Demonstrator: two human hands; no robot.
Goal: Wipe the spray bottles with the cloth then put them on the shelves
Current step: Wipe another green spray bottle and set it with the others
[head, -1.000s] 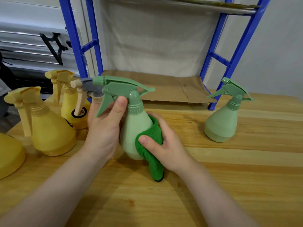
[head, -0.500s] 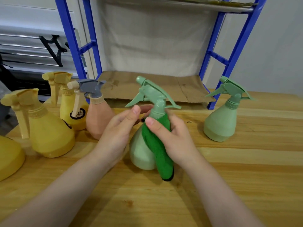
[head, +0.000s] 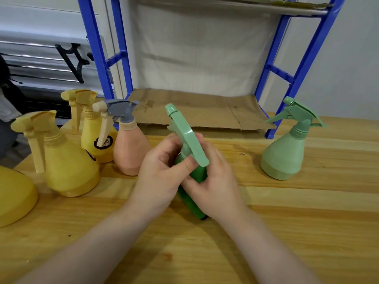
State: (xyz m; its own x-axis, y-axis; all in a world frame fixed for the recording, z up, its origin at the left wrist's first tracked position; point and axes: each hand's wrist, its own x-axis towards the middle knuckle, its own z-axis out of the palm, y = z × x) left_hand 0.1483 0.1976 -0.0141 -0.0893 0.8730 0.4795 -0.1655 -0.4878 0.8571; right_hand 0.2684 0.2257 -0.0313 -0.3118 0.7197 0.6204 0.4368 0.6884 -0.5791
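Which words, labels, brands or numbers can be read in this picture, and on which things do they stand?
Nothing can be read for certain.
Rear yellow spray bottle: a round black label with pale lettering, too blurred to read.
Front yellow spray bottle: a dark label edge, turned away, unreadable.
Pink bottle, both green bottles, cardboard: no visible text.

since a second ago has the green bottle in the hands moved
Yes. The held green bottle has shifted right, away from the pink bottle, its nozzle now pointing toward the shelf.
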